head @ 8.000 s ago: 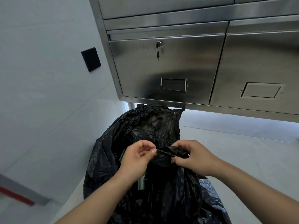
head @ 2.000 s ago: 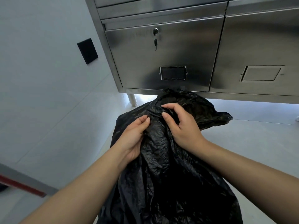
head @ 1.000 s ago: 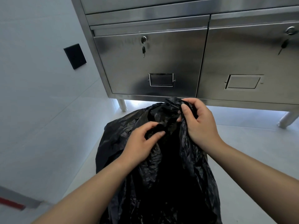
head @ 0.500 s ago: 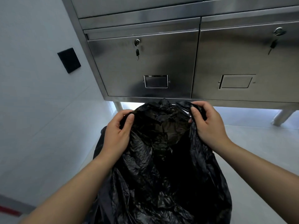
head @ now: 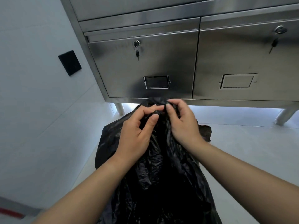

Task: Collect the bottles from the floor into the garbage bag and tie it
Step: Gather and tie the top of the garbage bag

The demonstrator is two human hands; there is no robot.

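Two bare arms reach forward from the bottom of the view, and the hands meet at the top of the bag. The left hand (head: 135, 131) has its fingers curled. Its grip pinches a fold of black plastic between the thumb and the first finger. The right hand (head: 182, 123) is just beside it, and the fingertips of the two hands almost touch. Its grip pinches the bunched top of the bag too.

The garbage bag (head: 161, 175) is black, thin and shiny, with lots of crinkles. Its top is squeezed into a small bump between the two hands. Below that it gets wide and puffy. A loose flap sticks out on the right side. The bag sits on the floor (head: 242, 151) between the arms, right in front of a cabinet (head: 145, 65).

The cabinet is smooth grey metal with flat square doors. Small keys (head: 137, 53) hang from the locks. It stands on round legs (head: 119, 108). The floor is pale and smooth. The wall (head: 32, 78) is pale too, with a black plate (head: 69, 63) on it.
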